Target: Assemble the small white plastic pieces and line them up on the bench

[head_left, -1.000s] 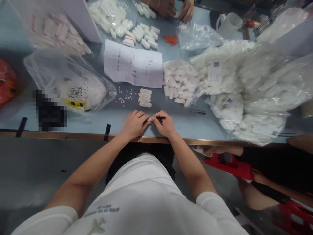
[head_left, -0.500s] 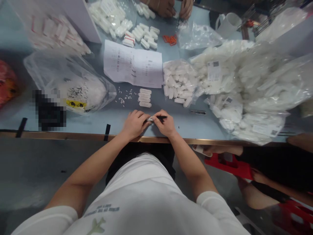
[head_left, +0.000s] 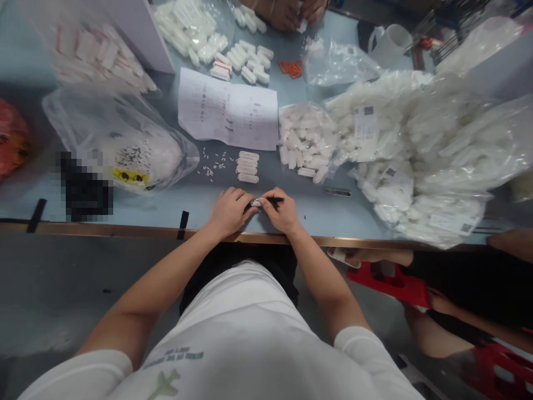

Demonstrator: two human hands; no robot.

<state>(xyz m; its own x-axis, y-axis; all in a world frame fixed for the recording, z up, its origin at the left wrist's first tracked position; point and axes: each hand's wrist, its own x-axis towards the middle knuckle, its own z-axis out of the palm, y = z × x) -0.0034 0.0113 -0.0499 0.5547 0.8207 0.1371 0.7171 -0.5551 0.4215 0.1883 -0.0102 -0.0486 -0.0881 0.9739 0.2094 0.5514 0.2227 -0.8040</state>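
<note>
Near the table's front edge, my left hand [head_left: 230, 213] is closed on a small white plastic piece [head_left: 255, 203] with dark marks or openings on its face. My right hand [head_left: 283, 212] pinches a slim black pen-like tool [head_left: 277, 199], its tip hidden by the fingers at the piece. Both hands rest on the table, almost touching. Just beyond them lies a neat stack-like row of several similar white plastic pieces [head_left: 248, 167]. Tiny white bits [head_left: 214, 165] are scattered to the left of that row.
A printed sheet [head_left: 228, 111] lies behind the row. Clear bags of white parts [head_left: 307, 136] crowd the right side. To the left sits a bag with a yellow label [head_left: 130, 176]. A metal-looking tool [head_left: 337, 192] lies right of my hands. Across the table, another person's hands [head_left: 297, 14] handle parts.
My hands keep nearly the same position and grip. The other person's hands across the table have shifted slightly, with a white part now showing between them.
</note>
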